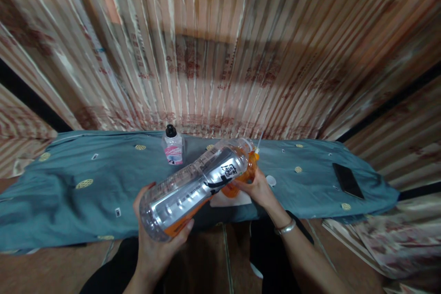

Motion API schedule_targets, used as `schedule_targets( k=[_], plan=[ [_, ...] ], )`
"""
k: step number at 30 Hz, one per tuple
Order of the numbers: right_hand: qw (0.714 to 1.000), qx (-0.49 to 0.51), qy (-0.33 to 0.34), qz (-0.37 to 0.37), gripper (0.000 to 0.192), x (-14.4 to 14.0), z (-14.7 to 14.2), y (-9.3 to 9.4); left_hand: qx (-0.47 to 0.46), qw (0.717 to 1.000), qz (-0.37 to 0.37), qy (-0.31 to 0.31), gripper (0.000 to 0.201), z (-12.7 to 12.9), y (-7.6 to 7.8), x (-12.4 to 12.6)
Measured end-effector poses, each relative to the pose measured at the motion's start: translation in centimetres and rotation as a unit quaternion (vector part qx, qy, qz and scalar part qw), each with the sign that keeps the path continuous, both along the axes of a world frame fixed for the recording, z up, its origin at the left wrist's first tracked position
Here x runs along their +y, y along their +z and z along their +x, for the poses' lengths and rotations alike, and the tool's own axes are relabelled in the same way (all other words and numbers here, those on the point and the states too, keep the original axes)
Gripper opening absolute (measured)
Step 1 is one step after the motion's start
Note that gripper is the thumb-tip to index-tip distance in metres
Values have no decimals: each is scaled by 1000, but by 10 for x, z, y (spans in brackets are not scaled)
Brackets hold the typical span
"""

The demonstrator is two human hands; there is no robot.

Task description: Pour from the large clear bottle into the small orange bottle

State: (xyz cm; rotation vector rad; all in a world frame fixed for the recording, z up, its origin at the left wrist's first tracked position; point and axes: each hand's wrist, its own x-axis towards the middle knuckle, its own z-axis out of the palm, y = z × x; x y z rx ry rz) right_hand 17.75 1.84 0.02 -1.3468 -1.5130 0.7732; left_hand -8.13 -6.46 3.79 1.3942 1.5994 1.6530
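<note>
My left hand (156, 248) is wrapped round the base of a large clear plastic bottle (198, 188) with a silver and orange label. The bottle lies tilted, its neck pointing up to the right. My right hand (260, 187) grips a smaller orange translucent bottle (230, 190) beside the large one's neck, which partly hides it. At the orange bottle's upper end a thin pale tube or straw (261, 140) sticks up. Under the orange bottle lies a white sheet (237, 200). A small white round cap (271, 180) rests close to my right hand.
A small clear bottle with a black cap and pink label (173, 149) stands at the back left. A dark phone (347, 180) lies at the right on the teal patterned cloth (86, 202). A pleated curtain (206, 55) hangs right behind. My legs are below the front edge.
</note>
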Motion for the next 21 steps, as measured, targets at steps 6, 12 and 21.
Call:
schedule_targets(
  k=[6,12,21],
  plan=[
    [1000,13,12,-8,72,0,2,-2,27,999,17,9,85,-1,-2,0],
    [1000,14,15,-15,77,0,1,2,51,999,20,6,88,-5,-4,2],
    [1000,3,1,-6,73,1,0,-2,144,986,86,-17,89,-18,-14,7]
  ],
)
